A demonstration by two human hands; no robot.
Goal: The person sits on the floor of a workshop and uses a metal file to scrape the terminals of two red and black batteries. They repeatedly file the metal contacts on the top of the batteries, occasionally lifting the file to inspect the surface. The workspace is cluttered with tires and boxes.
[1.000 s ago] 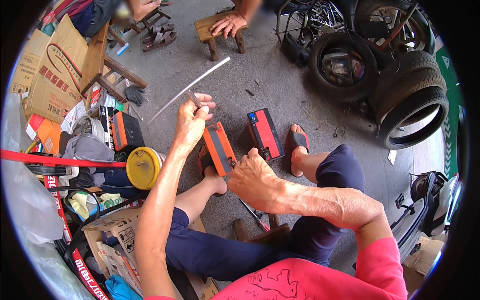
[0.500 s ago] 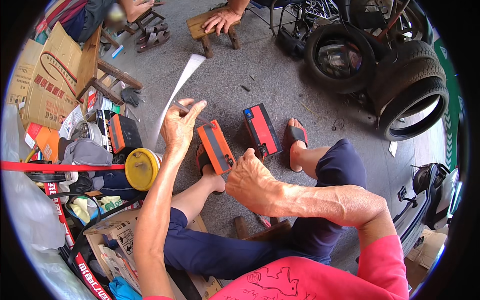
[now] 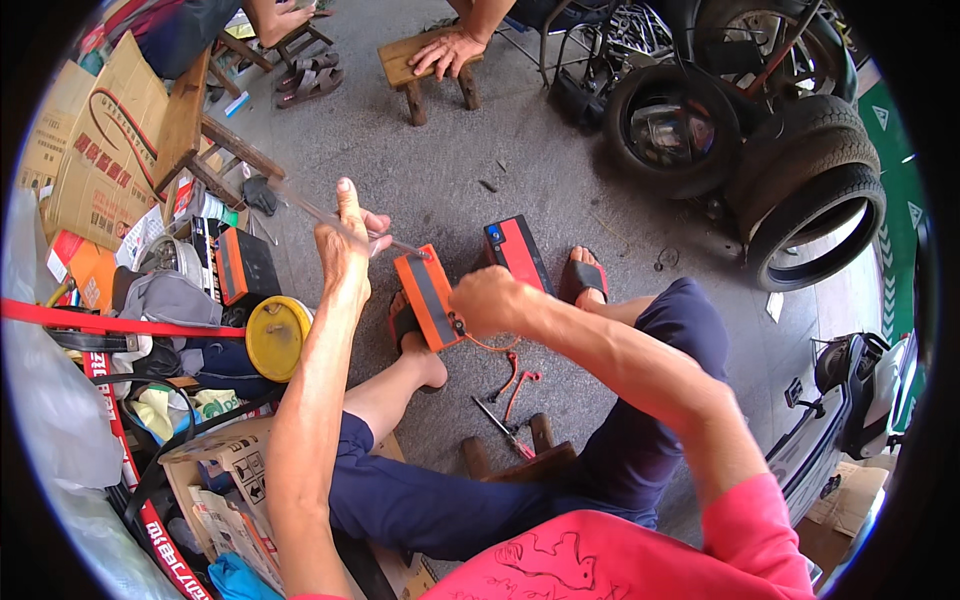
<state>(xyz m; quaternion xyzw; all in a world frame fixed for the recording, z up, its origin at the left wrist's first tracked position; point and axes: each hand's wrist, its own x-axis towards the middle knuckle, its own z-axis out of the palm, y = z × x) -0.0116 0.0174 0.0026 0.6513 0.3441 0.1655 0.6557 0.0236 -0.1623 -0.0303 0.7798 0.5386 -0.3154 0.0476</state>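
Observation:
My left hand (image 3: 352, 240) is closed on a long, thin metal tool (image 3: 405, 247), blurred along part of its length, reaching the far end of an orange battery (image 3: 416, 280) with a dark stripe. My right hand (image 3: 483, 298) is bent closed over that battery's near end, beside a terminal with a thin wire (image 3: 490, 345); what its fingers hold is hidden. A red-and-black battery (image 3: 520, 250) stands behind my right hand, partly covered by it. Red leads (image 3: 525, 385) and a tool with a red handle (image 3: 522, 447) lie on the ground below.
A yellow bucket (image 3: 275, 338), cardboard (image 3: 95, 150) and clutter line my left. Stacked tyres (image 3: 820, 270) and a vehicle (image 3: 840, 380) are at right. Ahead, another person's hand (image 3: 440, 50) rests on a wooden stool (image 3: 400, 60); a second person sits at upper left. My feet flank the batteries.
My left hand has shifted slightly left, its tool at another slant. My right hand has risen, uncovering red leads. The long white streak seen ahead earlier no longer shows.

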